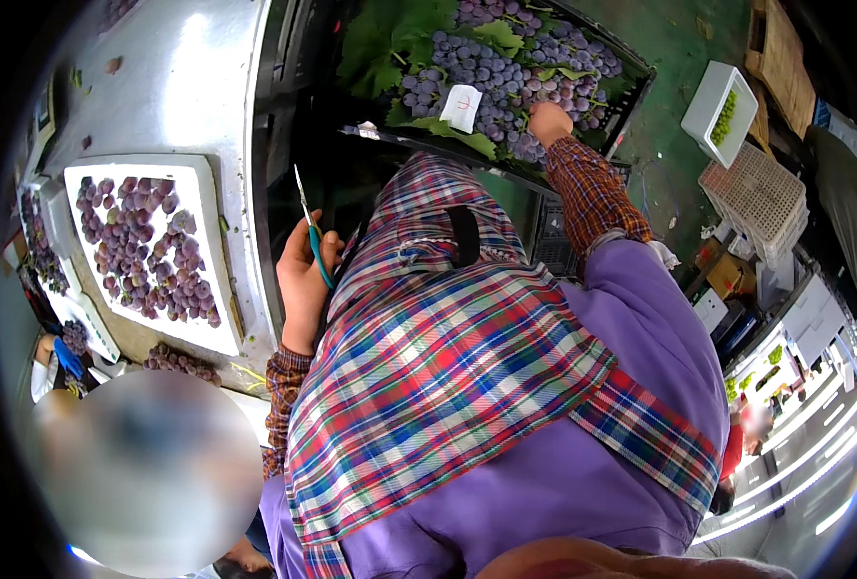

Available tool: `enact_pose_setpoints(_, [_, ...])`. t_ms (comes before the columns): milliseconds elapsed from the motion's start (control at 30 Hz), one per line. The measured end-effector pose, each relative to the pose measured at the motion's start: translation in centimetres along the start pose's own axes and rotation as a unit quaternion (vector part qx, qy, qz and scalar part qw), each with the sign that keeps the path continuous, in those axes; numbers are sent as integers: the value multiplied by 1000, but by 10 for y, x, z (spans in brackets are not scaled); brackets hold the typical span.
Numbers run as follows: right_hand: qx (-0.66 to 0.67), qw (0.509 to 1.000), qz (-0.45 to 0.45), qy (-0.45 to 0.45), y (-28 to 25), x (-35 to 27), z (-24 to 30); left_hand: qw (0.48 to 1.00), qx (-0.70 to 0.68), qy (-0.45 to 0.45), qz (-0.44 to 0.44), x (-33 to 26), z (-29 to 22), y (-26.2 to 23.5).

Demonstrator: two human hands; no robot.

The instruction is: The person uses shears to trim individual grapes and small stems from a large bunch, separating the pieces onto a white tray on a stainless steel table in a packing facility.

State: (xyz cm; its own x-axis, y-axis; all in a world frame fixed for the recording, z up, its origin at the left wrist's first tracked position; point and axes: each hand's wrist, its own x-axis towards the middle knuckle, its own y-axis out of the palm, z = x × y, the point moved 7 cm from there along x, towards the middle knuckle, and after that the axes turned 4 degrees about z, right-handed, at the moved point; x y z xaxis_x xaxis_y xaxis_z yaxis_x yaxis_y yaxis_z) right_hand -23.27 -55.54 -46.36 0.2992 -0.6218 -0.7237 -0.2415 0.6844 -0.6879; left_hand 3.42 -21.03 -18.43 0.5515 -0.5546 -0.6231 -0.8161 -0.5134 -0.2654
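My left hand [301, 280] is closed around the teal handle of a pair of scissors [317, 246]; the slim metal blades point up and away from me. Beyond my lap stands a black crate [631, 101] filled with purple bunches of grapes [477, 72] and green leaves [366, 58]. My right hand [550, 123] reaches into this crate, its fingers curled on a bunch of grapes [566, 92] at the near right side; the fingertips are hidden. A small white paper slip [460, 106] with a red mark lies on the grapes.
On the metal table [182, 106] to my left sits a white foam tray [207, 193] of reddish grapes. A white box [716, 130] with green grapes and stacked plastic baskets [757, 198] stand at the right. Another person's blue-gloved hand [67, 357] shows at far left.
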Motion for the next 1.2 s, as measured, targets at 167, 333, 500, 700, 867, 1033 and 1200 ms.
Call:
enact_pose_setpoints(167, [-20, 987, -106, -116, 17, 11, 11, 1000, 10, -5, -15, -3, 4, -4])
enact_pose_setpoints(333, [-102, 985, -19, -141, 26, 19, 25, 1000, 22, -7, -21, -6, 7, -6])
enact_pose_setpoints(500, [-186, 953, -73, -226, 35, 20, 34, 1000, 10, -7, -26, -11, 8, -7])
enact_pose_setpoints(700, [-266, 923, 24, -277, 53, 21, 31, 999, 9, -23, -28, -9, 15, -4])
enact_pose_setpoints(867, [-325, 880, -6, -347, 70, 30, 30, 998, -52, 19, -39, -11, 33, 3])
enact_pose_setpoints(1033, [-367, 838, -45, -401, 147, 105, -34, 997, 64, 49, -15, -11, -2, 1])
enact_pose_setpoints(1200, [-461, 796, 155, -361, 105, 53, -17, 992, 67, 81, -69, -23, 6, 6])
